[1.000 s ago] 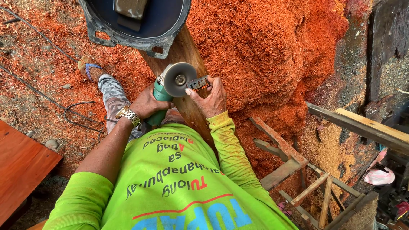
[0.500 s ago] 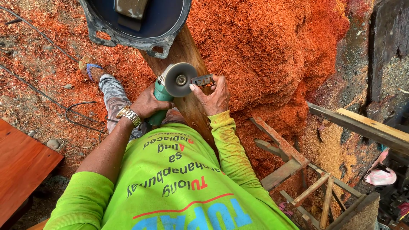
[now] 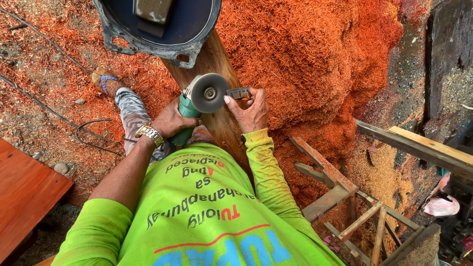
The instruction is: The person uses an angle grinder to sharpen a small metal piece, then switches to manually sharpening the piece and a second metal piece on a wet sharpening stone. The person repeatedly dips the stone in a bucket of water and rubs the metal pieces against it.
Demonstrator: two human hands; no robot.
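The left hand [image 3: 170, 120] is wrapped tight around the green body of an angle grinder [image 3: 197, 106], disc facing up toward the camera, while the right hand [image 3: 249, 113] pinches a small flat metal blade [image 3: 240, 93] between thumb and fingertips and holds its end just beside the rim of the grey grinding disc [image 3: 209, 92]. Both sit over a long wooden plank [image 3: 221, 123] that runs from the person's lap up under a dark round tub [image 3: 157, 27], with a deep heap of red-orange wood shavings [image 3: 315, 54] to the right. Done well, this kind of touch-up likely calls for a light, steady contact — the blade laid at 1 constant angle against the disc, not jabbed into it — and for short passes, since so thin a piece would heat fast. The fingertips are very near the wheel, so the grip should probably stay back from the edge being ground. The grinder is hand-held, not clamped; bracing the left wrist against the plank or knee would seem to steady it. The black cord [image 3: 93, 133] loops over the ground by the left leg — best kept away from the disc. Whether the disc is spinning cannot be told.
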